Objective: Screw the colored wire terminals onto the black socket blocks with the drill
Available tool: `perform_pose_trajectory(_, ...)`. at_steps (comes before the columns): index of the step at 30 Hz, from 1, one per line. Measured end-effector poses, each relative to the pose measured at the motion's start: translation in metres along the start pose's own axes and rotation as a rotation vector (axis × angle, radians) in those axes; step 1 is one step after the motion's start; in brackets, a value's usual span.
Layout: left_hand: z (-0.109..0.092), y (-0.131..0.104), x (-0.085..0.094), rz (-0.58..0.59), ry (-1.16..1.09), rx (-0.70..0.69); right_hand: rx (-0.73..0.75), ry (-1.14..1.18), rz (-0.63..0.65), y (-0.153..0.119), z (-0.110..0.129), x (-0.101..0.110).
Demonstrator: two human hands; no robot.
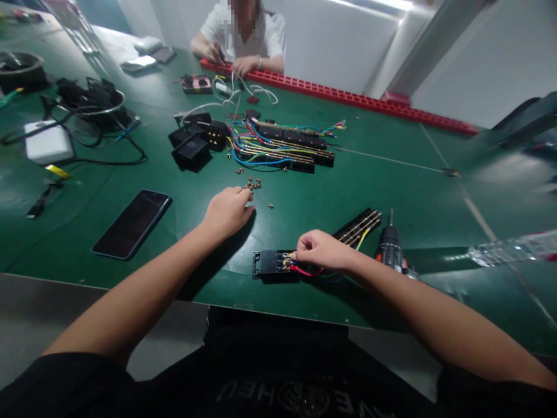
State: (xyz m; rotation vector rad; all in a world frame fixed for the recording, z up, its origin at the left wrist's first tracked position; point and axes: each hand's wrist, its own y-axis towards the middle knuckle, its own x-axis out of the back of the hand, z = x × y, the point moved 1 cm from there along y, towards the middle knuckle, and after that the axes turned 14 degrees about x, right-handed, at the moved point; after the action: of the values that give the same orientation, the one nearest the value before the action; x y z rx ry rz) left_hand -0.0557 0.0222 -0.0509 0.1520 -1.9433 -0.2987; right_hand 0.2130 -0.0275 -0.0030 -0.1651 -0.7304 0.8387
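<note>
My left hand [230, 211] reaches to a small pile of brass screws [256, 184] on the green table, its fingertips at the pile's edge; what is between them, if anything, is hidden. My right hand [319, 248] is closed in a pinch over the terminals of a black socket block [272, 262] near the table's front edge. Red, blue and yellow wires run from there beneath the hand; the pinched item is too small to tell. Behind my right hand lies a black strip with brass bars [362, 227]. A loose screw [270, 205] sits between my hands.
A power drill [390, 247] stands right of my right hand; a phone [133, 223] lies at left. Wired black strips [282, 148] and black housings [191, 142] are further back. Beyond a red slotted rail [339, 96] another person works. Cables and a white adapter [47, 141] lie far left.
</note>
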Motion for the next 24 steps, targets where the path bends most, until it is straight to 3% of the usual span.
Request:
perform_pose_trajectory(2,-0.002,0.013,-0.004,0.002,-0.054,-0.028,0.006,-0.002,0.001,0.000,0.000,0.000)
perform_pose_trajectory(6,-0.020,0.026,-0.017,0.174,-0.122,-0.201,0.017,-0.016,-0.004,0.000,0.000,0.000)
perform_pose_trajectory(12,-0.040,0.030,-0.029,0.283,-0.117,-0.189,0.024,-0.047,-0.030,-0.001,0.001,-0.001)
perform_pose_trajectory(16,-0.047,0.004,-0.007,0.298,-0.206,-0.184,0.032,-0.057,-0.039,-0.001,0.002,-0.002)
perform_pose_trajectory(19,-0.055,-0.030,0.016,0.365,-0.516,-0.111,0.047,-0.064,-0.044,-0.002,0.002,-0.002)
perform_pose_trajectory(21,-0.061,-0.053,0.025,0.393,-0.574,-0.111,0.054,-0.068,-0.046,-0.002,0.002,-0.002)
perform_pose_trajectory(24,-0.070,-0.077,0.027,0.293,-0.557,-0.130,0.057,-0.072,-0.051,-0.003,0.003,-0.003)
